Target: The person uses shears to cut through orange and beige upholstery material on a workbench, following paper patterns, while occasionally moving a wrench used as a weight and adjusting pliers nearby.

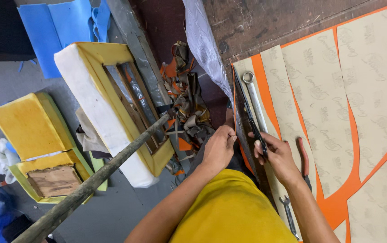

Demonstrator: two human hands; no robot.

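Item: black scissors (249, 118) at the tabletop (265, 27) edge, cutting beige patterned sheet (324, 112) over orange backing.

Sheet: judged thin, light and floppy, best pinched close to the cut line. Scissors: rigid, held by the handles. Right hand (277, 155): grip clenched on the scissor handles, blades pointing away along the sheet's edge. Left hand (218, 148): grip pinched shut on the sheet's near edge, just beside the blades. Also present: wrench (253, 99), red-handled pliers (304, 157).
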